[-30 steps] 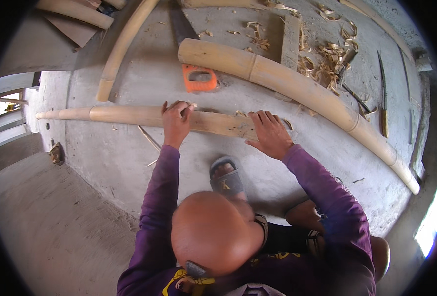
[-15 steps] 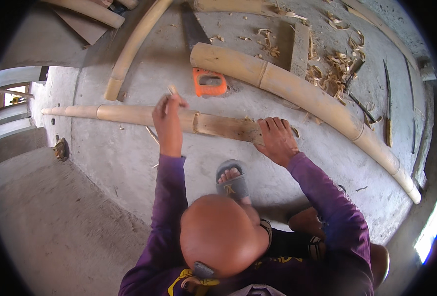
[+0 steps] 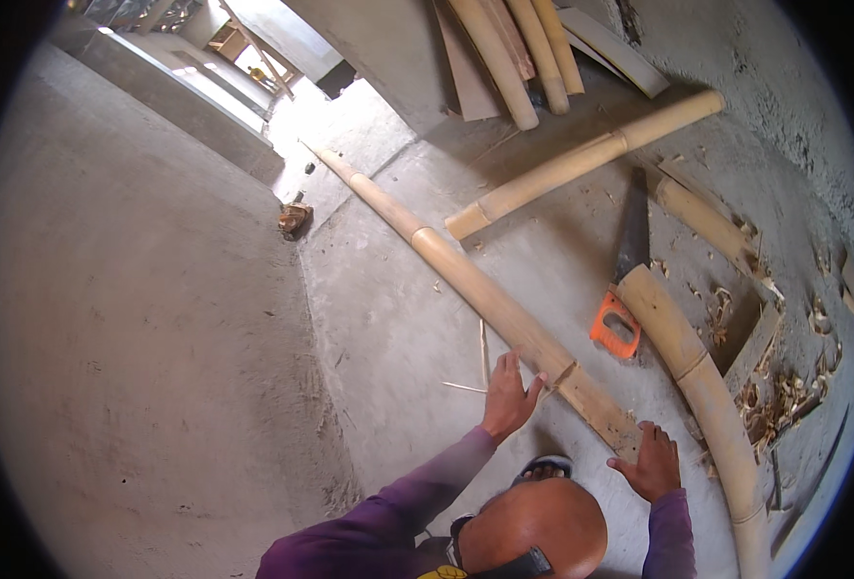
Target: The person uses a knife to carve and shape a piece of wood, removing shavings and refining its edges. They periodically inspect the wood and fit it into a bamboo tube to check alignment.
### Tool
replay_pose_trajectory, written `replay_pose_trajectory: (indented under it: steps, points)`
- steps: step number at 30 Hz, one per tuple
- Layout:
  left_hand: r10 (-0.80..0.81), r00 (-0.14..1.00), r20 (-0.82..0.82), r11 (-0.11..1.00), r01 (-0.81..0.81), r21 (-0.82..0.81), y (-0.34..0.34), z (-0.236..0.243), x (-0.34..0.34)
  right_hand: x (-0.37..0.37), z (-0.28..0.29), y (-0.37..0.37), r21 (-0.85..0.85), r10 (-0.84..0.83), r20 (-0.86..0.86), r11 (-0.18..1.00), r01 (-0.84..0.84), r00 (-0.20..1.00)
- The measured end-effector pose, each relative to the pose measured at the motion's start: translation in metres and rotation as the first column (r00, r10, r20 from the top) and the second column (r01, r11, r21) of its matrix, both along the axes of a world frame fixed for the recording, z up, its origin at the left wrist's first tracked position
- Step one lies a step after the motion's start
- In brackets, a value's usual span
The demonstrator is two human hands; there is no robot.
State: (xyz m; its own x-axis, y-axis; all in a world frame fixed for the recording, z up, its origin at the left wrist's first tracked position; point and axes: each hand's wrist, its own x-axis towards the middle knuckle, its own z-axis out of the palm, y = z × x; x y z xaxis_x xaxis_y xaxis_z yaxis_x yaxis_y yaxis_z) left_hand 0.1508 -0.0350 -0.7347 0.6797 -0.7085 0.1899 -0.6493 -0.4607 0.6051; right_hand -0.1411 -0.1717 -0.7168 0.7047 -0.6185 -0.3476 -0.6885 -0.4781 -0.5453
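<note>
A long bamboo pole (image 3: 485,294) lies diagonally on the concrete floor, with a split, flatter section at its near end. My right hand (image 3: 652,461) grips that near end, thumb on one side and fingers on the other. Beside the pole, just left of a node, my left hand (image 3: 512,398) is open with fingers stretched and thumb apart. Whether its fingertips touch the pole I cannot tell. Thin bamboo slivers (image 3: 484,352) lie on the floor just beyond my left hand. A handsaw with an orange handle (image 3: 616,326) lies right of the pole.
A thick curved bamboo pole (image 3: 692,372) runs down the right, its far end by the saw. Another bamboo piece (image 3: 581,164) lies beyond, with several lengths (image 3: 533,48) at the back. Curled shavings (image 3: 784,410) litter the right side. A low concrete ledge (image 3: 157,318) fills the left.
The view has swung toward the left. My left hand, raised earlier with a small sliver in its fingers, is now lower beside the pole with fingers spread. My right hand stays at the pole's end.
</note>
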Motion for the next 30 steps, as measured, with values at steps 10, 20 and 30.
replay_pose_trajectory:
  steps: [10,20,30]
  points:
    - [0.044,0.180,-0.983,0.987,-0.157,0.016,0.002,-0.056,0.019,-0.016,-0.006,0.017,-0.019,0.032,0.037,0.999,-0.031,0.999]
    - [0.142,0.242,-0.960,0.931,-0.362,0.047,-0.028,-0.028,0.004,-0.035,-0.013,-0.021,0.114,-0.202,0.286,0.978,0.176,0.937]
    - [0.326,0.355,-0.876,0.907,-0.380,0.183,-0.042,-0.022,0.003,0.046,-0.003,0.015,-0.254,0.104,-0.037,0.961,-0.110,0.994]
